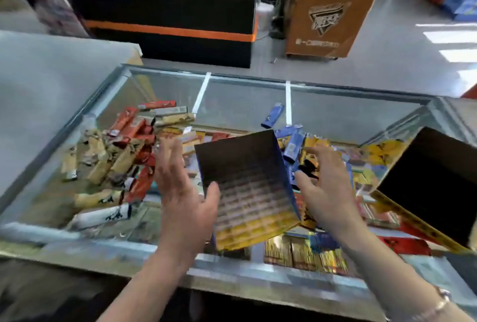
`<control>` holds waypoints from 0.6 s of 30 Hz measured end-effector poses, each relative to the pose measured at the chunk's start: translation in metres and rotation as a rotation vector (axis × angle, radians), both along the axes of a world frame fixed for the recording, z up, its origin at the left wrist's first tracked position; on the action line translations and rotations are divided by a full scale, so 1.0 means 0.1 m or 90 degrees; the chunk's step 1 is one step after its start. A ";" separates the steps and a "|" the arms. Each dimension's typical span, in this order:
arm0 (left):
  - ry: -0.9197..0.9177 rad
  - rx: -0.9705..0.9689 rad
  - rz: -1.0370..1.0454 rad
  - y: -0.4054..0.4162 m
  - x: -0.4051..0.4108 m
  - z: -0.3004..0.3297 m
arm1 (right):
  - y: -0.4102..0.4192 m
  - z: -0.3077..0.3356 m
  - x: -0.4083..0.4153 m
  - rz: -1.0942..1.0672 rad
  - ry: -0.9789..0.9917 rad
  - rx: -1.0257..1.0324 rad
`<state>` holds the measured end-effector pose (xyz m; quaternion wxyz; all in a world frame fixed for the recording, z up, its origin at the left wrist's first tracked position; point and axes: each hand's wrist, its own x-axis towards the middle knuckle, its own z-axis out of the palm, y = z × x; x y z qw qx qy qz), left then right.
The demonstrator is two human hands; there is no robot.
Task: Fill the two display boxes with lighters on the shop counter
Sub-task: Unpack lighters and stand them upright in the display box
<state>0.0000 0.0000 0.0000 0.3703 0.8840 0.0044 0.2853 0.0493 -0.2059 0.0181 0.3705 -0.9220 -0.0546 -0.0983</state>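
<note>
On the glass tabletop (258,265) an empty display box (247,192) stands tilted between the two hands, its gridded insert showing. The left hand (180,182) lies against its left wall, fingers straight and relaxed, the thumb touching the box edge. The right hand (325,187) is at the right wall with fingers curled, seemingly pinching a dark-printed lighter, though blur makes that uncertain. Blue lighters (291,146) lie just behind the box; a loose heap of red and tan lighters (124,151) sits to the left. A second display box (433,187), dark inside, is cut off at the right edge.

The box looks like thin card: light, easily crushed, best held by both side walls. Lighters are small, hard and slippery, best pinched at the body. Whether the second box holds anything cannot be made out.
</note>
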 end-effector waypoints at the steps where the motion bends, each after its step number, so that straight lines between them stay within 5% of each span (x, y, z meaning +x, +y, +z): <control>1: 0.042 -0.105 0.019 0.05 0.00 0.01 | 0.02 -0.02 0.09 -0.025 -0.010 -0.017; 6: 0.268 -0.435 -0.073 0.17 0.17 -0.05 | 0.11 -0.10 0.45 -0.086 0.034 -0.126; 12: 0.237 -0.427 -0.156 0.19 0.50 -0.02 | 0.16 -0.17 0.57 -0.058 0.078 -0.285; 18: 0.242 -0.449 -0.155 0.22 0.73 -0.04 | 0.07 -0.22 0.61 0.019 0.026 -0.251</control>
